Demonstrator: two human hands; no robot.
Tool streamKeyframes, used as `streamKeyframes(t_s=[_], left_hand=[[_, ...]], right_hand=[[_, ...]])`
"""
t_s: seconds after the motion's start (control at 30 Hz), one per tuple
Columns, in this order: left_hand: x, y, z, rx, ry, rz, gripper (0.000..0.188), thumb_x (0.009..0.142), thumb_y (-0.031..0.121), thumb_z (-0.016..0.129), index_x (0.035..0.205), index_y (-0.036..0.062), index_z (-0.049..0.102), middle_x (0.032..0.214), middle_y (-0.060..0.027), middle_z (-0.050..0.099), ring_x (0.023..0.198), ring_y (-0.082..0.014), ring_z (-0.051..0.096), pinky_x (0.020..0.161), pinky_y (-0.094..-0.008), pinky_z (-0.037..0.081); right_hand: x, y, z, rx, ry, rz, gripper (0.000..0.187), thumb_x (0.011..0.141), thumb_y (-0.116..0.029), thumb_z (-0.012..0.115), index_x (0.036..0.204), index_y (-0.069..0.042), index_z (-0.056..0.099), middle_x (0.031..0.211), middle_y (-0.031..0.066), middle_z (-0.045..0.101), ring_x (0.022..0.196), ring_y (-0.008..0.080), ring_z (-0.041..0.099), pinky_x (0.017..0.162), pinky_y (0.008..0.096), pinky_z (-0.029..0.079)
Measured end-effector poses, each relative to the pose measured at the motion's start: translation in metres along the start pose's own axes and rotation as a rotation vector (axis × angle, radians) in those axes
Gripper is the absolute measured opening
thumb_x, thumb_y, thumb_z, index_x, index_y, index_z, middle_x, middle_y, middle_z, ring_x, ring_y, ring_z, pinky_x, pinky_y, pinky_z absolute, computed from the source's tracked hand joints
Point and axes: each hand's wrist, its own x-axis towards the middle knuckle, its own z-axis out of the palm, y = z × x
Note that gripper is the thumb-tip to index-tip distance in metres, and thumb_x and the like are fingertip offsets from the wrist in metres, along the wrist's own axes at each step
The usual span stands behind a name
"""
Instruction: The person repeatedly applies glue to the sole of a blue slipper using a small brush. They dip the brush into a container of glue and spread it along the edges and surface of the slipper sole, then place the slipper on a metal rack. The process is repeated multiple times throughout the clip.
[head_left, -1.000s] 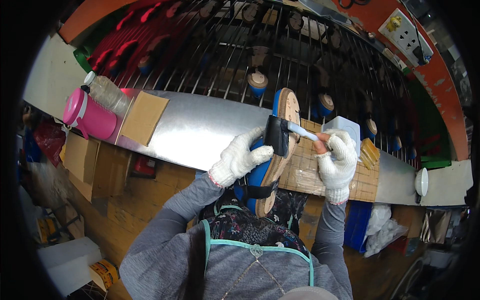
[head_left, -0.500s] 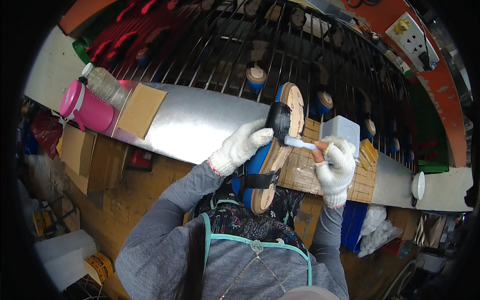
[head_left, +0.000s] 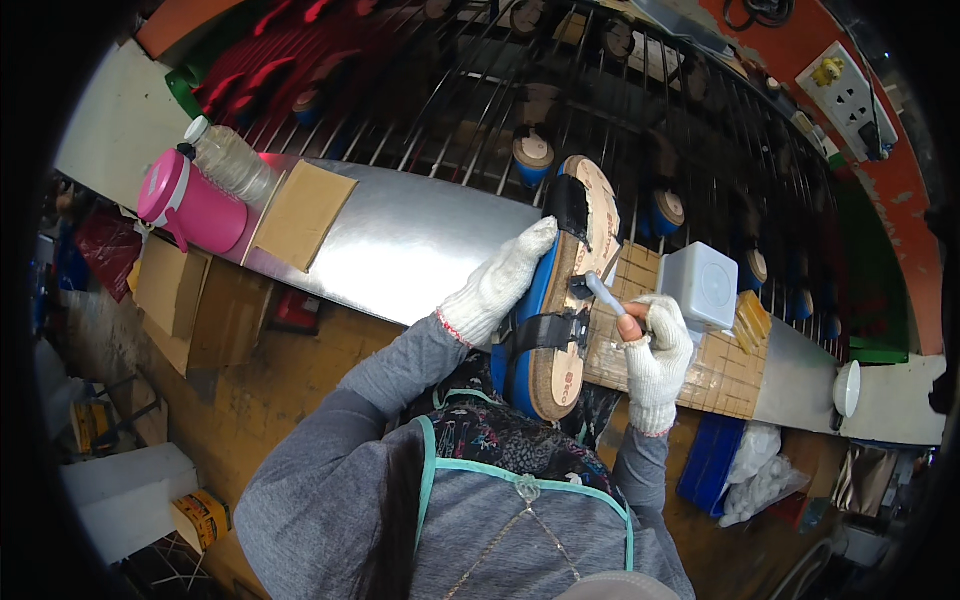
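A cork-soled sandal with black straps and a pale printed footbed stands out over the bench edge, toe end away from me, around a blue form. My left hand, in a white knit glove, grips its left side between the two straps. A small brush with a pale handle and dark head, much like a toothbrush, is pinched in my right hand. This glove leaves the thumb and a fingertip bare. The brush head is at the middle of the sandal, above the rear strap; whether it touches is unclear.
A metal bench holds a cardboard piece, pink jug, clear bottle, grid-marked board, white box-shaped container and amber block. Beyond, more sandals rest on a bar rack.
The brush has moved from the front strap down to the sandal's middle. The sandal has turned to show more footbed. My left hand has shifted along its side, and the whole view has shifted slightly.
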Motion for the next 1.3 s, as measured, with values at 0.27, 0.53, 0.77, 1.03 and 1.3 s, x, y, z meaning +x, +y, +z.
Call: streamKeyframes(t_s=[0.27,0.53,0.77,1.03,1.3], left_hand=[[-0.004,-0.002,-0.004,0.135,0.031,0.088,0.073,0.094,0.066,0.053,0.132,0.0039,0.054,0.106,-0.0124,0.067,0.087,-0.0161,0.069,0.075,-0.0309,0.061],[-0.001,-0.003,-0.010,0.255,0.009,0.133,0.078,0.095,0.065,0.054,0.132,-0.0040,0.053,0.112,-0.0135,0.065,0.098,-0.0179,0.064,0.088,-0.0310,0.054],[0.004,0.000,-0.012,0.198,-0.007,0.123,0.068,0.095,0.059,0.059,0.130,0.0005,0.056,0.109,-0.0117,0.067,0.091,-0.0158,0.068,0.078,-0.0310,0.061],[0.009,0.006,-0.009,0.304,0.036,0.213,0.081,0.095,0.065,0.052,0.133,-0.0061,0.054,0.117,-0.0154,0.065,0.104,-0.0180,0.062,0.094,-0.0318,0.051],[0.012,0.009,-0.009,0.319,0.018,0.248,0.065,0.100,0.058,0.048,0.137,0.0047,0.052,0.122,-0.0112,0.065,0.104,-0.0176,0.067,0.092,-0.0316,0.057]], right_hand=[[0.013,-0.014,0.002,-0.431,0.140,-0.227,0.016,0.085,-0.012,0.077,0.096,-0.002,0.073,0.092,0.0081,0.063,0.084,0.0214,0.057,0.078,0.0325,0.044],[0.022,-0.022,0.000,-0.563,0.242,-0.328,0.015,0.083,-0.012,0.079,0.096,-0.006,0.075,0.094,0.0069,0.067,0.087,0.0239,0.059,0.080,0.0343,0.044],[0.018,-0.011,-0.006,-0.412,0.128,-0.304,0.019,0.076,-0.012,0.082,0.093,-0.007,0.076,0.093,0.0056,0.069,0.082,0.0222,0.059,0.078,0.0343,0.040],[-0.002,-0.002,-0.006,-0.354,0.080,-0.255,0.019,0.078,-0.016,0.081,0.093,-0.006,0.075,0.091,0.0076,0.068,0.085,0.0240,0.058,0.078,0.0353,0.042],[-0.015,-0.004,-0.005,-0.355,0.031,-0.190,0.021,0.082,-0.018,0.079,0.093,-0.001,0.073,0.092,0.0111,0.066,0.089,0.0269,0.061,0.080,0.0360,0.045]])
